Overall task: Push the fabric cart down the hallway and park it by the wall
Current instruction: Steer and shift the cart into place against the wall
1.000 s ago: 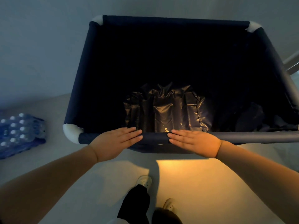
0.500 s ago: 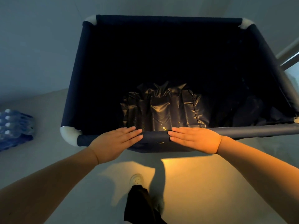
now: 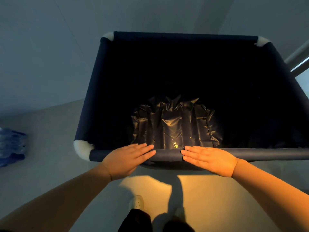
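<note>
The fabric cart [image 3: 88, 99] is a deep navy bin with white corner joints, standing right in front of me. Its far rim is near a pale wall [image 3: 50, 47]. My left hand [image 3: 127, 159] and my right hand [image 3: 210, 160] both lie on the near top rail [image 3: 168, 154]. Their fingers run straight along the rail and point toward each other, with a small gap between the fingertips. The thumbs are hidden below the rail. A crumpled black plastic bag [image 3: 175, 124] lies at the bottom of the cart.
A shrink-wrapped pack of water bottles [image 3: 11, 146] sits on the floor at the far left. A metal bar or frame [image 3: 299, 61] runs diagonally past the cart's right far corner. My feet [image 3: 137, 202] are on pale floor, beside a warm patch of light [image 3: 209, 198].
The cart has rolled forward with both hands staying on the rail. The bottle pack has slid further toward the left edge. My feet have stepped ahead.
</note>
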The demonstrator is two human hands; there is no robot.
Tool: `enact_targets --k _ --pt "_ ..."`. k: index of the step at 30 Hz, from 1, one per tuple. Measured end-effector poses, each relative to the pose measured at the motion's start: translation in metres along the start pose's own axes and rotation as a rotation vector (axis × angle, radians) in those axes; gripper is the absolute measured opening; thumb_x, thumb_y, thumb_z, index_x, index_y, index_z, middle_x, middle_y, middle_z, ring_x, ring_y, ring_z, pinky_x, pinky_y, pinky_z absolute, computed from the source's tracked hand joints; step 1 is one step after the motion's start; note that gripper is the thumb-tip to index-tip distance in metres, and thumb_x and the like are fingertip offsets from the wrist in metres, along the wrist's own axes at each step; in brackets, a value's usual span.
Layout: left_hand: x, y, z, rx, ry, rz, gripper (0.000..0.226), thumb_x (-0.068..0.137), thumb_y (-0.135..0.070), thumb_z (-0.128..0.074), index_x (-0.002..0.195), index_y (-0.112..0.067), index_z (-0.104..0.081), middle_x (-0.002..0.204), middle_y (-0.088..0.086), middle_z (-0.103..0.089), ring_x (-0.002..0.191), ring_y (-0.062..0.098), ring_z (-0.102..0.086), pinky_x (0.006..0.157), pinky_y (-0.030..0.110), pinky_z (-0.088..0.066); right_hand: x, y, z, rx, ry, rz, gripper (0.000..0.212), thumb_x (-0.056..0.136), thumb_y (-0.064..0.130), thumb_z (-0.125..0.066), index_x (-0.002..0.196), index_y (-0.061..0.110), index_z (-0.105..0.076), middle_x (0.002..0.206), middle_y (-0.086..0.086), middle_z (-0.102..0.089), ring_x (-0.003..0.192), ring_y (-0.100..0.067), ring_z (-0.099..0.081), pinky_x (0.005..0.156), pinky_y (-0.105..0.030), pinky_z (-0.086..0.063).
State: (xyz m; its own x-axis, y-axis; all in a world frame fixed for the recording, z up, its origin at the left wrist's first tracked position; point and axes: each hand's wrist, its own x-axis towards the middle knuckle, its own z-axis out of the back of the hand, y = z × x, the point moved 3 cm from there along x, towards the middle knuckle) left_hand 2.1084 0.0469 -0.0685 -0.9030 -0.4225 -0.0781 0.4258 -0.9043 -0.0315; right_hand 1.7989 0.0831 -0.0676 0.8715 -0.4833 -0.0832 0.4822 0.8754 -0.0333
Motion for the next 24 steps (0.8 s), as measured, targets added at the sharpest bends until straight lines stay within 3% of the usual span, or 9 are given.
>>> enact_targets --k 4,7,12,16,24 --pt "0.040 0.001 0.002 0.017 -0.013 -0.014 0.084 0.067 -0.018 -0.077 0.141 -0.016 -0.038 0.141 0.003 -0.048 0.126 0.018 -0.048 0.102 0.034 -0.040 -0.023 -0.021 0.002 0.054 0.030 -0.024 0.060 0.088 0.006 -0.042 0.146 0.010 -0.027 0.152 -0.007 -0.029 0.140 -0.023 -0.027 0.111 -0.034 -0.031" --pt "0.070 0.007 0.008 0.018 -0.054 -0.042 0.074 0.071 -0.019 -0.076 0.137 -0.014 -0.044 0.138 0.004 -0.051 0.122 0.021 -0.053 0.098 0.035 -0.046 -0.037 -0.037 0.005 0.094 0.037 -0.068 0.072 0.079 0.004 -0.064 0.144 0.008 -0.034 0.151 -0.009 -0.033 0.139 -0.024 -0.030 0.111 -0.032 -0.028" --pt "0.118 0.022 0.015 0.038 -0.105 -0.028 0.045 0.091 -0.029 -0.046 0.134 -0.014 -0.049 0.128 0.007 -0.060 0.106 0.024 -0.063 0.086 0.035 -0.053 -0.055 -0.062 -0.001 0.124 0.063 -0.144 0.084 0.071 0.003 -0.073 0.145 0.008 -0.033 0.153 -0.008 -0.031 0.140 -0.024 -0.028 0.110 -0.032 -0.033" --pt "0.149 0.036 0.014 0.044 -0.101 -0.010 0.052 0.085 -0.026 -0.065 0.134 -0.016 -0.049 0.125 0.008 -0.062 0.104 0.026 -0.063 0.084 0.036 -0.054 -0.064 -0.080 -0.008 0.115 0.034 -0.197 0.090 0.070 0.003 -0.074 0.146 0.009 -0.027 0.153 -0.007 -0.025 0.141 -0.024 -0.026 0.112 -0.032 -0.024" --pt "0.191 0.064 0.008 0.083 -0.188 0.071 0.066 0.069 -0.012 -0.079 0.129 -0.011 -0.054 0.121 0.016 -0.062 0.102 0.032 -0.062 0.083 0.041 -0.053 -0.060 -0.112 -0.016 0.137 -0.036 -0.292 0.089 0.069 -0.003 -0.073 0.145 0.007 -0.028 0.151 -0.009 -0.030 0.140 -0.026 -0.029 0.110 -0.035 -0.034"
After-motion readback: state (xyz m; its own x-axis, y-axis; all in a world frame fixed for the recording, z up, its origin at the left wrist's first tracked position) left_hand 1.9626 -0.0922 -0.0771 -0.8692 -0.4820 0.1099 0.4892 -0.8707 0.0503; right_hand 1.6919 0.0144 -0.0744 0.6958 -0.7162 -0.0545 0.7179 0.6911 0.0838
